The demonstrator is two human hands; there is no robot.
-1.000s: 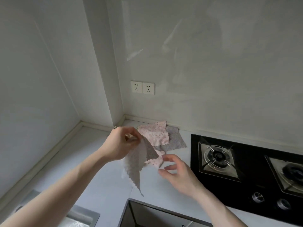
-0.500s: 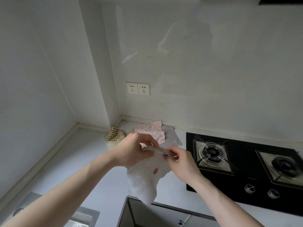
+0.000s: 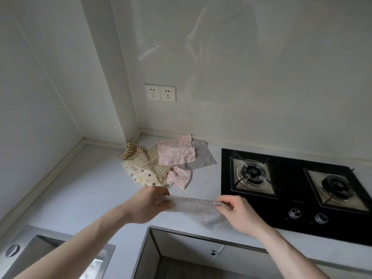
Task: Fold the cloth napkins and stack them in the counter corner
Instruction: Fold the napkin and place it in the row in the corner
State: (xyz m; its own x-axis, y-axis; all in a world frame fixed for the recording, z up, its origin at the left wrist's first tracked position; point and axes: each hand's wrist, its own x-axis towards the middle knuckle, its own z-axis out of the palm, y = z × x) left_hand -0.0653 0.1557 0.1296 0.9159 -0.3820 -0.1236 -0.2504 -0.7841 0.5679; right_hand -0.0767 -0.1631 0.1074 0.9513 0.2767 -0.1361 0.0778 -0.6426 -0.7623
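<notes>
head – pale counter (image 3: pixel 84 190) – wall sockets (image 3: pixel 160 92)

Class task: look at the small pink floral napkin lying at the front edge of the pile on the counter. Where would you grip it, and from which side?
Grip the small pink floral napkin at its front corner, coming from the counter's front edge. That corner pokes out past the checked napkin, lying on bare counter and nearest the person. Both hands, left hand and right hand, currently hold the grey napkin.
</notes>
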